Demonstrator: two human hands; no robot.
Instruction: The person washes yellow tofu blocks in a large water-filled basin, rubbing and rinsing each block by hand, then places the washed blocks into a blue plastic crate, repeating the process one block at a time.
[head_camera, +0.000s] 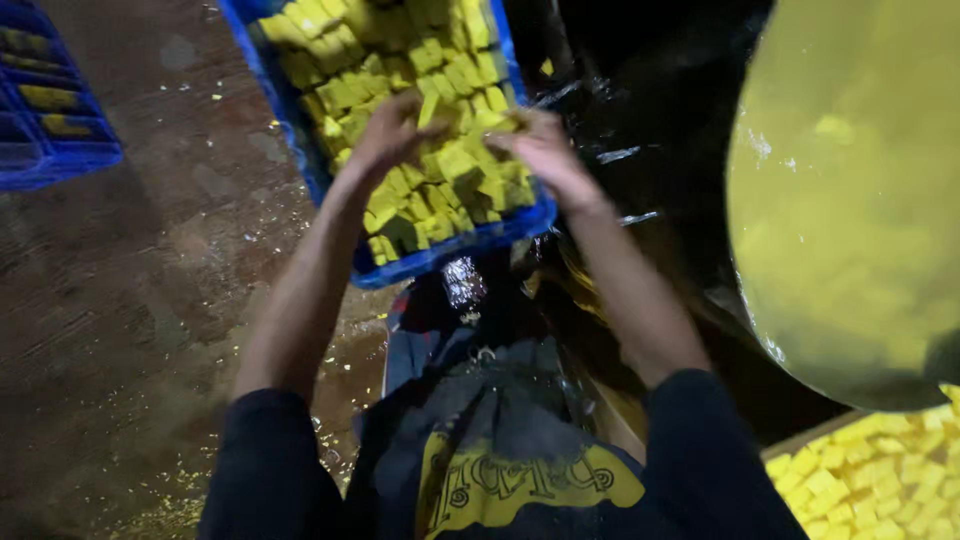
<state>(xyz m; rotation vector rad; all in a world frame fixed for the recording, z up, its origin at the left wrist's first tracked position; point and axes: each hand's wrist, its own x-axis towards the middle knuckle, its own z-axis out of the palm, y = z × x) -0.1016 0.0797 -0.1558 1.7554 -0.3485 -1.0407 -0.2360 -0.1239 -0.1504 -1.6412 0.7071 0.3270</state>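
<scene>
Big yellow tub (850, 200) at right. Blue crate (330, 190) ahead on wet floor (130, 280), full of yellow cubes (400, 60). Left hand (385, 135) & right hand (545, 150) both over crate, fingers curled round cubes, blurred; cubes under/between palms.

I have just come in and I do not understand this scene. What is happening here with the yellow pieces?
A person reaches both arms into a blue plastic crate full of yellow cubes. The left hand and the right hand are both among the cubes and seem to gather some between them, though blur hides the grip. A large round vessel with a yellowish inside is at the right, more yellow cubes lie in a tray below it, and another blue crate stands on the wet floor.
</scene>
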